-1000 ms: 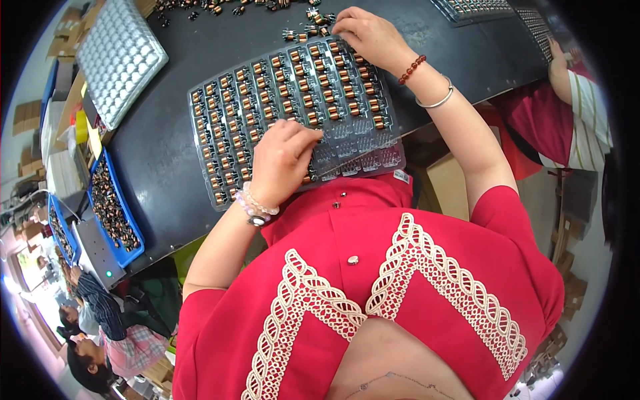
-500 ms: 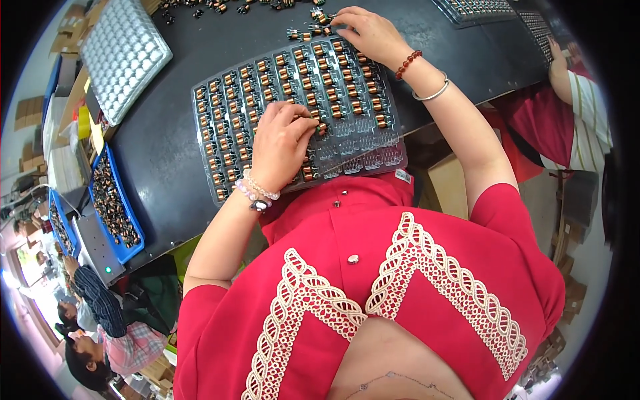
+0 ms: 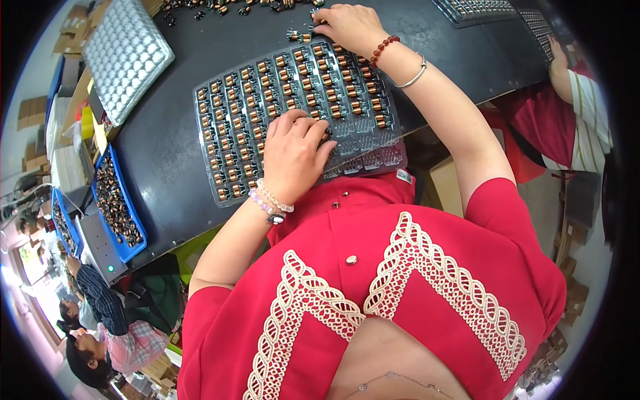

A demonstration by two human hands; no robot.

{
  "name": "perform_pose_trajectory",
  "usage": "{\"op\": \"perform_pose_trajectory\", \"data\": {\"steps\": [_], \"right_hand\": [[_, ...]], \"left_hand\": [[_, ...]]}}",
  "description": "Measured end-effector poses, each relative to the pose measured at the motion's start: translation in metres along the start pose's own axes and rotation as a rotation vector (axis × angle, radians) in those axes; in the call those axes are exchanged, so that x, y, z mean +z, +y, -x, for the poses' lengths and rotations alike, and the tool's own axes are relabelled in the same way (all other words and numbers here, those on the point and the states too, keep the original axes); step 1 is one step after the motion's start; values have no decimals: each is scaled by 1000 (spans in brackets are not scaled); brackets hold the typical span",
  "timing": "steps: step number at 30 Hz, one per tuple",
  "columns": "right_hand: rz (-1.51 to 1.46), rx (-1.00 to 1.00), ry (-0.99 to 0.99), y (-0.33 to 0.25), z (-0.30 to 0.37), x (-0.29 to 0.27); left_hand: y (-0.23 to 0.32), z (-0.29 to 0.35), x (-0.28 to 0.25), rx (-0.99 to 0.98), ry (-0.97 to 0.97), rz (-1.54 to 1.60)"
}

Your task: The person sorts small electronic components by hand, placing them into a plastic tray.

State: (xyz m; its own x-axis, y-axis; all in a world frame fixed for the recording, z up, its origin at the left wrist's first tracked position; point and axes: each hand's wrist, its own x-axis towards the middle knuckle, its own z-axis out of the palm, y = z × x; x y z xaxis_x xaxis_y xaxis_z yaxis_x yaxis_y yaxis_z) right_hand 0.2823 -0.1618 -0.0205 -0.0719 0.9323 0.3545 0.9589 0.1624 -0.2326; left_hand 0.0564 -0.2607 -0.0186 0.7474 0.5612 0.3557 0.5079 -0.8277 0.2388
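Note:
A clear plastic tray (image 3: 390, 141) lies on the dark table in front of me, most of its pockets filled with small copper-wound coils (image 3: 287, 88). Bare pockets show at its near right part. Over these, my left hand (image 3: 293, 155) bends its fingers and thumb around a small dark-ended coil (image 3: 326, 135), mostly hidden by the fingers. Past the tray's far edge, my right hand (image 3: 352, 28) is closed, its fingertips down at a few loose coils (image 3: 303, 35). Whatever those fingertips hold is too small and covered to make out.
More loose coils (image 3: 243, 8) are scattered along the table's far side. A white pocketed tray (image 3: 127, 57) stands at the far left. Blue bins (image 3: 137, 248) of small parts sit at the left edge. Other filled trays (image 3: 477, 9) and a co-worker's hand (image 3: 559, 59) are at right.
My right hand has shifted left along the loose coils, beyond the tray's far edge. My left hand has moved slightly right and nearer to me, over the bare pockets.

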Motion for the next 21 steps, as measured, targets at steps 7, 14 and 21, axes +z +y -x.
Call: {"op": "perform_pose_trajectory", "data": {"steps": [7,14,21], "right_hand": [[93,-11,-91,5,-1,3],[-285,-125,90,10,55,-1],[-358,-97,125,6,91,-6]], "left_hand": [[-10,-3,0,-194,-91,286],[-11,0,6,-211,-26,348],[-9,-4,7,-183,113,107]]}}
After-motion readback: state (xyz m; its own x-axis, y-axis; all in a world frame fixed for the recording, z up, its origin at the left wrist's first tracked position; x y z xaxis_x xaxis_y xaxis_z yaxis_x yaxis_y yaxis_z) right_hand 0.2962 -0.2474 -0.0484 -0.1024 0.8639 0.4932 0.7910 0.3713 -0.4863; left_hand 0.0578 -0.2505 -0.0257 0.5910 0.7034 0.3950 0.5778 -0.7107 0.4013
